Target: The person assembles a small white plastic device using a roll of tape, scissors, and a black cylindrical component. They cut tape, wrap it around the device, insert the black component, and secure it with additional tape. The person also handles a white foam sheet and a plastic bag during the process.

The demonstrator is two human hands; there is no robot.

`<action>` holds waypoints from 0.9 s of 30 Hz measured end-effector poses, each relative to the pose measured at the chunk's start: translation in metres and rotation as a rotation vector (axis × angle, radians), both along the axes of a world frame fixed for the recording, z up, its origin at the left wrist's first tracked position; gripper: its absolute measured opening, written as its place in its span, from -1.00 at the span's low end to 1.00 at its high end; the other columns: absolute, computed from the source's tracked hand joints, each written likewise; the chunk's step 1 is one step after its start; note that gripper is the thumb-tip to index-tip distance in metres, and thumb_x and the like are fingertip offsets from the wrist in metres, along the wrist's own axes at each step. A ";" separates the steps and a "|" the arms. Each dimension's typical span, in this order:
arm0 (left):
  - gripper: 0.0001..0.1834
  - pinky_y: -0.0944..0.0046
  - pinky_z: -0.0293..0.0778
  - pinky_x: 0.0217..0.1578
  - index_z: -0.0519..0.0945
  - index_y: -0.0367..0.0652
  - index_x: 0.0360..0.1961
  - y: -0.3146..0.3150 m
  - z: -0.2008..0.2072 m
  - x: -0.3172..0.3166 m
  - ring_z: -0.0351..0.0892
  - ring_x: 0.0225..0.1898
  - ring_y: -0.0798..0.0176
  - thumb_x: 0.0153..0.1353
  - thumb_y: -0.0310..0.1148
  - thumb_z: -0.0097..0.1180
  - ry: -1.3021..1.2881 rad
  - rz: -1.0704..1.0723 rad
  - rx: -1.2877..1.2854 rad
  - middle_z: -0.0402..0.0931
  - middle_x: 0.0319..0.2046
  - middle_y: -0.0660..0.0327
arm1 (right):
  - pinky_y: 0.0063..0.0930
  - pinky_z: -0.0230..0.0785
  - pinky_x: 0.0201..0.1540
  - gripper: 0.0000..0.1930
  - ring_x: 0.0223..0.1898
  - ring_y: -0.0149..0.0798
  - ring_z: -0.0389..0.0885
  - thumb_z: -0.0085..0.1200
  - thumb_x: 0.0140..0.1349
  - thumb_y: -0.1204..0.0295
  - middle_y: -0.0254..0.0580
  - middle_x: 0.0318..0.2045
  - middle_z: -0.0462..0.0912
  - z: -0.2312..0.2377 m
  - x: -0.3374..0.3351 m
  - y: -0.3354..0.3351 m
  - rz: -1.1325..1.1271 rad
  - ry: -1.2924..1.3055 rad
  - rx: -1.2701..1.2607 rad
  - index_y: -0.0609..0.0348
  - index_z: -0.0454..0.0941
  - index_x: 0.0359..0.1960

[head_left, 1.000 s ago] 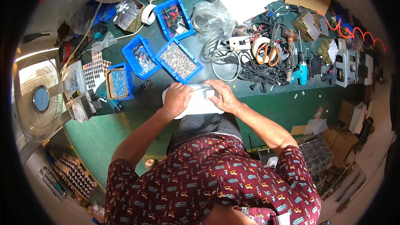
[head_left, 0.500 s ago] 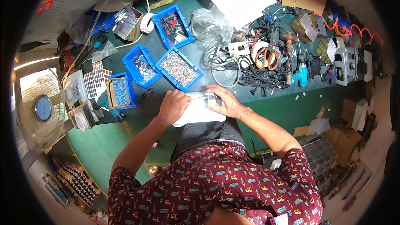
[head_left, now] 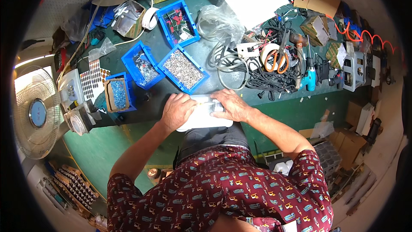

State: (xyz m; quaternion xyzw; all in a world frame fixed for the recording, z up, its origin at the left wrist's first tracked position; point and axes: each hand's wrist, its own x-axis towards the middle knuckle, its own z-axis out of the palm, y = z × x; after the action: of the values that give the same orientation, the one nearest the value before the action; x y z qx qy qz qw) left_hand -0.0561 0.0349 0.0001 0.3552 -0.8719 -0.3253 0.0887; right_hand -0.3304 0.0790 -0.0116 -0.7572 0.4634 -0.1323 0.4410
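Note:
A white flat plastic piece (head_left: 205,119) lies over my lap against the table's front edge. My left hand (head_left: 177,111) is closed at its left side, fingers curled over it; its fingertips are near something small and yellowish. My right hand (head_left: 233,106) is bent round a small grey-and-silver part (head_left: 214,106) on the white piece, thumb below and fingers above. The fingers partly hide this part, so its kind cannot be made out. Just beyond the hands stands a blue bin of small metal screws (head_left: 184,69).
More blue bins hold mixed small parts (head_left: 178,25), small hardware (head_left: 143,66) and blue-coloured pieces (head_left: 118,94). To the right lie tangled black cables (head_left: 270,81), orange-handled scissors (head_left: 282,62), a hammer (head_left: 298,41) and a teal power drill (head_left: 310,77). A fan (head_left: 37,111) stands left.
The view has shifted slightly. My right fingers have moved a little on the small grey part, with the thumb lower. My left hand keeps its place on the white piece.

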 end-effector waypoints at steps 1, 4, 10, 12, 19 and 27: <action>-0.83 0.14 0.30 -0.13 0.68 -0.07 -0.20 -0.002 0.001 0.000 0.50 -0.16 0.17 0.17 -0.37 0.25 0.003 -0.018 0.014 0.51 -0.33 0.26 | -0.06 0.29 0.23 -0.34 0.11 0.09 0.51 0.32 0.14 0.09 0.06 0.04 0.58 -0.005 0.001 0.003 -0.012 -0.017 0.014 0.30 0.46 0.16; -0.84 0.15 0.31 -0.11 0.68 -0.07 -0.20 -0.005 0.003 -0.001 0.51 -0.16 0.18 0.19 -0.38 0.22 0.007 -0.053 0.041 0.53 -0.31 0.26 | -0.05 0.31 0.25 -0.36 0.12 0.14 0.50 0.30 0.16 0.12 0.14 0.05 0.56 -0.014 0.004 0.010 -0.048 -0.069 0.060 0.36 0.47 0.14; -0.87 0.17 0.32 -0.11 0.68 -0.08 -0.23 -0.005 0.003 -0.004 0.53 -0.18 0.18 0.23 -0.35 0.18 -0.022 -0.040 0.043 0.54 -0.34 0.26 | -0.06 0.41 0.18 -0.45 0.06 0.16 0.56 0.30 0.12 0.22 0.16 -0.01 0.61 -0.017 0.011 0.005 -0.115 -0.172 0.075 0.35 0.51 0.05; -0.88 0.17 0.32 -0.11 0.67 -0.09 -0.25 -0.005 0.002 -0.003 0.53 -0.19 0.18 0.24 -0.33 0.18 -0.023 -0.036 0.040 0.54 -0.35 0.26 | -0.07 0.45 0.14 -0.48 0.03 0.15 0.58 0.30 0.09 0.24 0.14 -0.06 0.63 -0.016 0.012 0.001 -0.130 -0.188 0.069 0.35 0.53 0.02; -0.88 0.17 0.32 -0.13 0.67 -0.09 -0.26 -0.005 0.001 -0.003 0.53 -0.21 0.18 0.23 -0.34 0.18 -0.005 -0.023 0.022 0.54 -0.35 0.26 | -0.06 0.50 0.02 -0.54 -0.09 0.13 0.61 0.29 0.10 0.21 0.07 -0.16 0.64 0.003 0.013 -0.012 -0.032 -0.004 -0.089 0.29 0.54 -0.07; -0.88 0.16 0.33 -0.13 0.66 -0.11 -0.26 -0.005 0.001 -0.004 0.53 -0.21 0.19 0.21 -0.35 0.18 -0.002 -0.023 0.002 0.53 -0.36 0.26 | -0.08 0.56 -0.12 -0.61 -0.15 0.07 0.63 0.25 0.15 0.21 0.02 -0.24 0.64 -0.005 0.021 -0.005 -0.110 -0.022 -0.107 0.28 0.56 -0.13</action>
State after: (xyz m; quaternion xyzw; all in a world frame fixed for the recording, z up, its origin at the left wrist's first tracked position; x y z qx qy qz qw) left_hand -0.0601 0.0299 0.0014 0.3456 -0.8756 -0.3270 0.0837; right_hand -0.3091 0.0738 -0.0165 -0.7514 0.4917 -0.1894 0.3972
